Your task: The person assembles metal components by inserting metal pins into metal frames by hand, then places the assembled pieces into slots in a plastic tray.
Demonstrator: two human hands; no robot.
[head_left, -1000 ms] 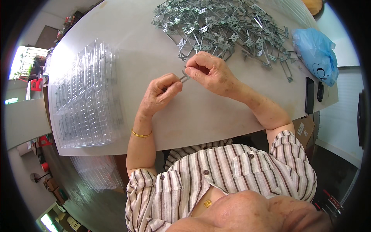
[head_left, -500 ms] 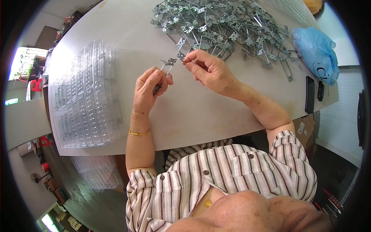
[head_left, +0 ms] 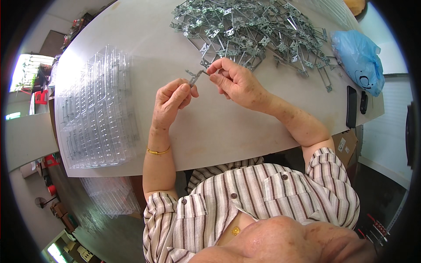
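Note:
Thumb and fingers of my left hand (head_left: 173,98) are closed on a small grey metal bracket (head_left: 193,79). It juts up from the fingertips and shows edge-on, its lower part hidden by the hand. My right hand (head_left: 237,83) has thumb and forefinger bent together in a pinch at the bracket's right end. Both hands are raised over the table, a little nearer to me than a large heap of metal brackets with long wire rods (head_left: 250,33).
Clear plastic trays (head_left: 96,109) are stacked on the left of the table (head_left: 210,136). On the right lie a blue plastic bag (head_left: 358,61), a black phone (head_left: 351,107) and a small black object (head_left: 364,103). More clear plastic (head_left: 109,195) sits below the table's left edge.
The bracket has turned in my left hand, from showing its wire legs to nearly edge-on. My left fingers have curled over more of it; my right hand has shifted only slightly.

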